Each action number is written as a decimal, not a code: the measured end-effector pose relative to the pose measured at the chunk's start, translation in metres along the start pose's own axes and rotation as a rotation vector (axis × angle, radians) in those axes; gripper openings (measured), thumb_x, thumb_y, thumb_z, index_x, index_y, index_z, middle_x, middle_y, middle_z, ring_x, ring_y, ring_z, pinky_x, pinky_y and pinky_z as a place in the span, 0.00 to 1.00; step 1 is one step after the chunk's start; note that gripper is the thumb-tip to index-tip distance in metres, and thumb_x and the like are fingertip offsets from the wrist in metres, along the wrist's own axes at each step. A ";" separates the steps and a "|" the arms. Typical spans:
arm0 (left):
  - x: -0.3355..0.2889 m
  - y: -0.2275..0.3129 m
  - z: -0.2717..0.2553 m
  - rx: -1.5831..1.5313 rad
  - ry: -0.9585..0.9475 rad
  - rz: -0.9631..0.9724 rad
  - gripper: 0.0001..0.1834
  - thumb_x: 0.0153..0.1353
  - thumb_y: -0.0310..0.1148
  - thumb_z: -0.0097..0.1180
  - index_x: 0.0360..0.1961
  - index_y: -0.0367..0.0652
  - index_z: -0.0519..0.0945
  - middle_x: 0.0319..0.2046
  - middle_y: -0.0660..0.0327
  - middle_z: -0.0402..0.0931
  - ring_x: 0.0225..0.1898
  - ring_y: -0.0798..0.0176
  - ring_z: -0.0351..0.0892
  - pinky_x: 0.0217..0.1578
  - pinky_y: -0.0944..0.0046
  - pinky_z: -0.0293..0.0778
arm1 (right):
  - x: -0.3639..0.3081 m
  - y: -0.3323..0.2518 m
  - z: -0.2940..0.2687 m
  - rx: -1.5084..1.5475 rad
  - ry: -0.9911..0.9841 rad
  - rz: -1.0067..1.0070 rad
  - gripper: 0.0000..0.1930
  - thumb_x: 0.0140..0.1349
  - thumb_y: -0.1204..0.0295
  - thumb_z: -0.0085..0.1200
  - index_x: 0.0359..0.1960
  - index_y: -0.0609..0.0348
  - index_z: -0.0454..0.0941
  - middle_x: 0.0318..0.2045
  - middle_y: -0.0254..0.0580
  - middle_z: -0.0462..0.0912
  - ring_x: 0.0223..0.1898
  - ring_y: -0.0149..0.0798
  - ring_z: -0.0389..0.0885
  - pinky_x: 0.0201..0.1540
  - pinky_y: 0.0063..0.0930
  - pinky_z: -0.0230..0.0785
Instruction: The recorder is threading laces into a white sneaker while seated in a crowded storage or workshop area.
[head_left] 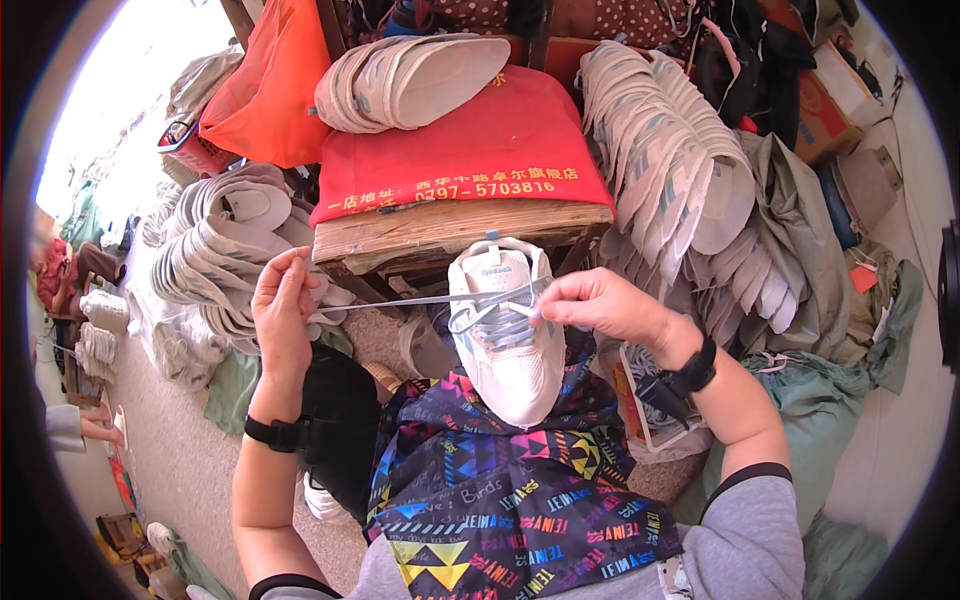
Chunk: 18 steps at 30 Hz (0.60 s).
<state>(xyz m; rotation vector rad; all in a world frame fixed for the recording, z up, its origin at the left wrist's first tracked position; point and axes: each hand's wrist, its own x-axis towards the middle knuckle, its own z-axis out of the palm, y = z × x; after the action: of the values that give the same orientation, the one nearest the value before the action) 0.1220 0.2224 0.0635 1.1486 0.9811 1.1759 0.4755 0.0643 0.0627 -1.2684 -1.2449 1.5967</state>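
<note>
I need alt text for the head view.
A person's left hand holds a lace stretched from a white shoe; the right hand pinches at its lacing. Pale shoe parts lie stacked on a red cloth behind.

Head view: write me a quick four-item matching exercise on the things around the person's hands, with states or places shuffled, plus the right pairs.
Things:
1. Left hand
2. White shoe
3. Red cloth
4. Orange bag

Places or states:
A. under a pile of pale shoe uppers
B. toe toward the person
C. upper left of the picture
D. holding the taut grey lace

Pairs: 1-D, 2-B, 3-A, 4-C
</note>
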 end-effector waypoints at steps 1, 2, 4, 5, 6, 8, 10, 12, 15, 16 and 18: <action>0.001 0.001 -0.005 0.000 0.002 0.000 0.11 0.70 0.32 0.53 0.49 0.39 0.79 0.26 0.69 0.73 0.20 0.83 0.57 0.18 0.80 0.50 | -0.001 -0.001 -0.006 0.000 -0.002 0.001 0.10 0.65 0.65 0.57 0.37 0.60 0.83 0.20 0.23 0.68 0.24 0.22 0.67 0.26 0.22 0.61; 0.003 0.002 -0.012 -0.056 0.011 -0.028 0.11 0.70 0.32 0.53 0.49 0.39 0.79 0.26 0.69 0.73 0.19 0.83 0.57 0.18 0.79 0.51 | -0.003 -0.001 -0.013 0.023 -0.059 0.135 0.11 0.66 0.65 0.55 0.38 0.60 0.83 0.19 0.20 0.66 0.22 0.20 0.63 0.24 0.20 0.56; 0.008 0.006 -0.022 -0.141 0.053 -0.063 0.11 0.70 0.30 0.52 0.50 0.38 0.78 0.27 0.66 0.72 0.19 0.82 0.56 0.17 0.79 0.52 | -0.003 0.003 -0.029 0.213 -0.134 0.316 0.11 0.67 0.66 0.53 0.38 0.59 0.83 0.17 0.17 0.63 0.18 0.17 0.53 0.21 0.14 0.43; 0.010 0.007 -0.025 -0.142 0.054 -0.063 0.11 0.70 0.30 0.52 0.50 0.38 0.78 0.27 0.66 0.72 0.19 0.82 0.56 0.17 0.79 0.52 | -0.001 0.006 -0.032 0.212 -0.134 0.316 0.11 0.67 0.66 0.53 0.38 0.59 0.83 0.17 0.17 0.63 0.18 0.17 0.53 0.21 0.14 0.43; 0.011 0.008 -0.027 -0.184 0.077 -0.070 0.12 0.70 0.30 0.52 0.50 0.38 0.78 0.27 0.66 0.72 0.19 0.81 0.56 0.17 0.79 0.52 | 0.000 0.008 -0.033 0.225 -0.121 0.296 0.11 0.66 0.66 0.53 0.37 0.60 0.83 0.17 0.18 0.64 0.19 0.17 0.54 0.22 0.14 0.45; 0.013 0.006 -0.030 -0.212 0.096 -0.081 0.12 0.69 0.30 0.52 0.51 0.37 0.77 0.27 0.66 0.72 0.19 0.81 0.57 0.17 0.79 0.54 | 0.003 0.010 -0.031 0.148 -0.101 0.269 0.11 0.66 0.67 0.52 0.38 0.61 0.83 0.17 0.18 0.65 0.19 0.18 0.55 0.23 0.14 0.47; 0.014 0.005 -0.031 -0.209 0.093 -0.077 0.13 0.69 0.29 0.52 0.52 0.37 0.77 0.27 0.66 0.73 0.19 0.80 0.57 0.17 0.79 0.54 | 0.001 0.005 -0.028 0.091 -0.141 0.303 0.11 0.66 0.67 0.52 0.38 0.60 0.83 0.17 0.18 0.64 0.19 0.17 0.55 0.22 0.14 0.47; 0.016 0.006 -0.032 -0.204 0.089 -0.073 0.13 0.69 0.29 0.52 0.52 0.37 0.76 0.27 0.65 0.73 0.19 0.80 0.57 0.17 0.79 0.54 | -0.003 -0.010 -0.030 0.039 -0.167 0.346 0.11 0.67 0.67 0.51 0.39 0.59 0.84 0.18 0.19 0.66 0.19 0.16 0.57 0.22 0.13 0.48; 0.023 0.011 -0.040 -0.262 0.128 -0.075 0.13 0.70 0.29 0.51 0.53 0.36 0.76 0.27 0.66 0.73 0.18 0.80 0.57 0.16 0.78 0.54 | -0.011 -0.022 -0.041 0.169 0.067 0.216 0.14 0.66 0.71 0.48 0.48 0.64 0.80 0.19 0.23 0.72 0.18 0.16 0.61 0.21 0.12 0.52; 0.022 0.012 -0.046 -0.247 0.134 -0.059 0.13 0.70 0.29 0.51 0.53 0.36 0.76 0.27 0.66 0.73 0.18 0.80 0.56 0.16 0.78 0.54 | -0.015 -0.019 -0.051 0.235 0.159 0.150 0.16 0.65 0.74 0.46 0.53 0.66 0.76 0.20 0.26 0.74 0.17 0.16 0.62 0.20 0.12 0.54; 0.022 0.012 -0.054 -0.252 0.145 -0.060 0.14 0.70 0.29 0.50 0.54 0.36 0.75 0.27 0.66 0.73 0.18 0.80 0.56 0.16 0.78 0.54 | -0.028 -0.023 -0.070 0.187 0.407 0.012 0.17 0.64 0.75 0.46 0.55 0.65 0.74 0.21 0.27 0.76 0.17 0.17 0.64 0.19 0.10 0.55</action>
<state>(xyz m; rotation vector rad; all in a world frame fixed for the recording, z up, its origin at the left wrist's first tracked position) 0.0705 0.2524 0.0667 0.8387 0.9388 1.3069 0.5496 0.0613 0.0886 -1.3937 -0.8180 1.3402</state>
